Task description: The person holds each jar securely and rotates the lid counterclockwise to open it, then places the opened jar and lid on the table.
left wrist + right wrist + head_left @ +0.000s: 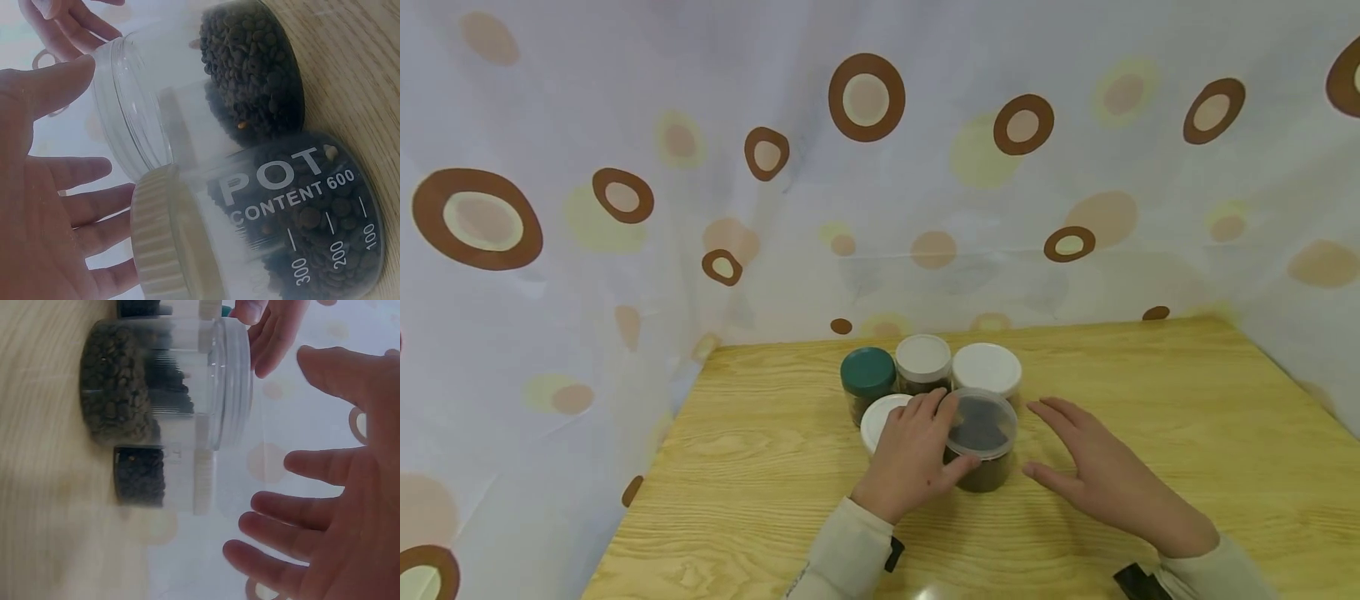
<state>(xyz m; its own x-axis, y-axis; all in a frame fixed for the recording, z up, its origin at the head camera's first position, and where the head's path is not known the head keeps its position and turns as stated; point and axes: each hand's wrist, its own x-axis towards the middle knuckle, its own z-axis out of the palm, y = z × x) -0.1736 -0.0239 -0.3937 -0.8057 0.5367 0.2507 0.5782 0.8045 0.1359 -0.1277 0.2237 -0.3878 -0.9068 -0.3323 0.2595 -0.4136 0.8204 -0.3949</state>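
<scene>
A clear screw-top jar (pixel 983 440), part filled with dark pellets or beans, stands upright at the front right of a tight cluster of jars. My left hand (pixel 913 457) is beside its lid, fingers spread and thumb at the near side; whether it touches is unclear. Partly under that hand is a white-lidded jar (pixel 880 417), marked "POT CONTENT 600" in the left wrist view. To the right of the clear jar, my right hand (pixel 1108 479) hovers with fingers extended and a gap between. Both hands hold nothing.
Behind stand a green-lidded jar (pixel 868 372), a jar with an off-white lid (pixel 923 360) and another with a white lid (pixel 987 369). They sit on a wood-grain table (pixel 760 483). A patterned white curtain (pixel 925 192) rises along the back and sides.
</scene>
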